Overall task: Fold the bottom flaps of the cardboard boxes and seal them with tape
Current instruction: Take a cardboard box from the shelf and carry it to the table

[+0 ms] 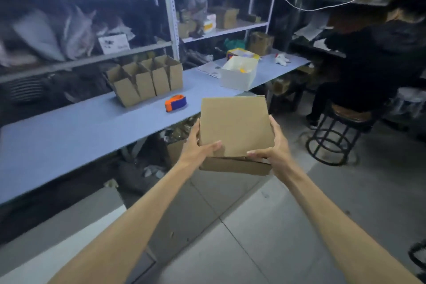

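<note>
Your left hand (198, 145) and right hand (274, 147) each grip a side of the cardboard box (235, 127), held in the air just off the bench (69, 136) edge. Its near flap looks loose, so it could spring open. Beyond, the tape dispenser (175, 103) lies on the bench before the row of boxes (147, 80); reaching one-handed risks dropping the box.

Nothing here can be read. The box (235, 127) held up in front shows plain brown cardboard, no print or label. A white card (114, 43) on the shelf carries dark marks, too blurred to make out. The small cartons (147, 80) on the surface (69, 136) are blank on the sides that face this way.
</note>
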### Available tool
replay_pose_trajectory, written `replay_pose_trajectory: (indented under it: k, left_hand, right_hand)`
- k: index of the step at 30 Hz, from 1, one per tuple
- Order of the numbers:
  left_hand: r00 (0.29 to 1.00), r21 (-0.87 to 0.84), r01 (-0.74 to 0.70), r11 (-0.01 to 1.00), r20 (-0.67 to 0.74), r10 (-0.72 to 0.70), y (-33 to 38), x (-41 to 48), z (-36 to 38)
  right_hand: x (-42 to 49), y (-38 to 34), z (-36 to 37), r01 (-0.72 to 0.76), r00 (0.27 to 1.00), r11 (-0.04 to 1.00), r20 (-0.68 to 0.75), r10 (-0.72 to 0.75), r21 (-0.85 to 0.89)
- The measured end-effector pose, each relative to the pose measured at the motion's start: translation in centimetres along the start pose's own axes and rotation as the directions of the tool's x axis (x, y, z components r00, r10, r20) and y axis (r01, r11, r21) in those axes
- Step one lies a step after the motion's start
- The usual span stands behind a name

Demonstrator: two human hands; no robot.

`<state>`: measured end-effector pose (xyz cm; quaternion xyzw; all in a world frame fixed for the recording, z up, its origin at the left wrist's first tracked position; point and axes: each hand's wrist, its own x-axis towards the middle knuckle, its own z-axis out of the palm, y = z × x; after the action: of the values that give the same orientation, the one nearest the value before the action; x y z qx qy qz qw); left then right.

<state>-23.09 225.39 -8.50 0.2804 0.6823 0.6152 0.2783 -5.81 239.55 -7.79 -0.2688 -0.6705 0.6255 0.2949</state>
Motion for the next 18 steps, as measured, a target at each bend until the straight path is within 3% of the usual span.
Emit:
replay_pose_trajectory:
  k: [7,18]
  left_hand:
    - [0.962,-0.024,0.023,0.999,-0.271,-0.029,-0.2,4.4,-4.5]
    - [0.893,-0.083,0.060,0.995,-0.441,-0.091,-4.3,13.0,-13.0]
  right_hand:
    - [10.6,0.9,4.8,0.011,0.968,1.000,0.250,-0.012,0.006]
    - [22.8,2.8,15.7,-0.039,0.902,0.999,0.431,0.035,0.000]
